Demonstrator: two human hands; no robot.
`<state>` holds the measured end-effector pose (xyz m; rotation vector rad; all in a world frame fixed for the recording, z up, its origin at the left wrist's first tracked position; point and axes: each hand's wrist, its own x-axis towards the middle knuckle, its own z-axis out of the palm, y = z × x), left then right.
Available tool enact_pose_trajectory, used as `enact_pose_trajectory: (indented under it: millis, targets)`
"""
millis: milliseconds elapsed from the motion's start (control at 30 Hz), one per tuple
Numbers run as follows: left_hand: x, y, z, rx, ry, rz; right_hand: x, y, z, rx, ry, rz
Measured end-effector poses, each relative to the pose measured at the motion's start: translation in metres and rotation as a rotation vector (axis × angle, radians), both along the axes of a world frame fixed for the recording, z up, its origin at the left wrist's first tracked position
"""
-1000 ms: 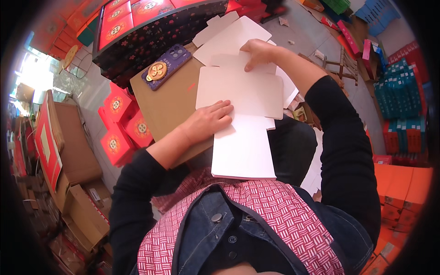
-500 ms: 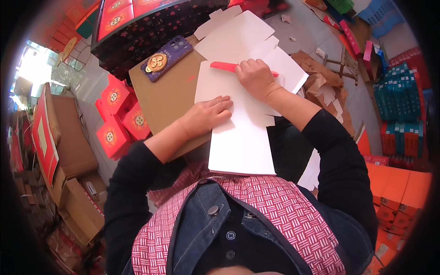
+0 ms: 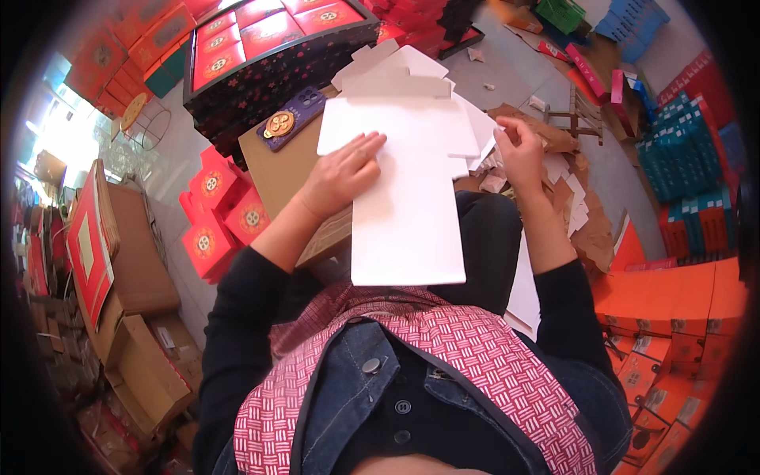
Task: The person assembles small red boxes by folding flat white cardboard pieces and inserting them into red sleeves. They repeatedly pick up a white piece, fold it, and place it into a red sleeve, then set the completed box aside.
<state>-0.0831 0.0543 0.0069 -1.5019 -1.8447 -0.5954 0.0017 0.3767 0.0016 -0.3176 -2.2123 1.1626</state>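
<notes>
Flat and spread, the left hand (image 3: pixel 342 174) presses on the white die-cut card sheet (image 3: pixel 404 198), which lies across the person's lap and a brown cardboard board (image 3: pixel 281 178). Left of it, red gift boxes (image 3: pixel 218 218) sit on the floor; a purple phone (image 3: pixel 290 119) rests on the board. Off the sheet's right edge, the right hand (image 3: pixel 518 150) has its fingers curled; whether it pinches anything I cannot tell.

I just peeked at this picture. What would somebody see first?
First, the big white card sheet in the middle, lying over the person's lap with the left hand pressed flat on it. The right hand is lifted by its right edge, fingers curled. Bright red boxes lie on the floor at left, and a dark flowered crate of red boxes stands above.
</notes>
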Motion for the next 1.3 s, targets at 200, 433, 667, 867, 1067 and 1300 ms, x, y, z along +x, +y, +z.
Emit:
enact_pose_trajectory:
  millis: [200,433,667,867,1067,1300]
  targets:
    - [-0.015,0.022,0.006,-0.159,-0.109,0.263,0.059,-0.004,-0.02,-0.251,-0.041,-0.09]
    - [0.067,-0.029,-0.035,-0.208,-0.47,0.379,0.111,-0.037,-0.012,-0.166,-0.007,0.036]
    - [0.175,-0.052,-0.061,0.081,-0.625,0.289,0.096,-0.071,0.001,0.12,0.152,0.318]
    - [0.191,-0.058,-0.078,-0.043,-0.744,0.288,0.109,-0.097,0.085,-0.193,0.257,0.958]
    - [0.17,-0.039,-0.064,-0.006,-0.674,0.179,0.076,-0.107,0.111,0.376,0.043,1.099]
    - [0.06,-0.027,-0.028,0.101,-0.502,0.412,0.032,-0.052,-0.027,0.942,0.098,0.524]
